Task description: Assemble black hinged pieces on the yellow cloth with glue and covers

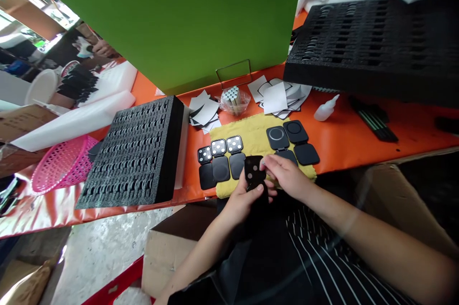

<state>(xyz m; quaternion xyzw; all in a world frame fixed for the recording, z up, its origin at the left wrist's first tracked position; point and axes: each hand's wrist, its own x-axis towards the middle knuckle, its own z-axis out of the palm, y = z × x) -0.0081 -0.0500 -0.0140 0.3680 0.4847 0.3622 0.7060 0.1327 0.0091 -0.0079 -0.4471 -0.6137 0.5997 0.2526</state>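
My left hand (pixel 244 202) is closed around a black hinged square case (pixel 254 169), its inner face dotted with pale round spots. At the case's right edge, the thumb and fingertips of my right hand (pixel 289 178) are pinched together; whatever they hold is too small to make out. Left of my hands, several similar cases lie unfolded on a yellow cloth (pixel 251 125), their upper panels such as this white-dotted panel (pixel 218 147) facing up. More black folding pads lie on the right, one with a pale ring on its panel (pixel 277 136).
Black slotted foam trays (pixel 138 149) stand left and right on the orange table (pixel 195 141). Behind the cloth are a bag of small rods (pixel 234 100) and loose white cards (pixel 275 99). A small white bottle (pixel 326 109) stands right. A green panel (pixel 186 18) rises behind; a pink basket (pixel 62 164) is left.
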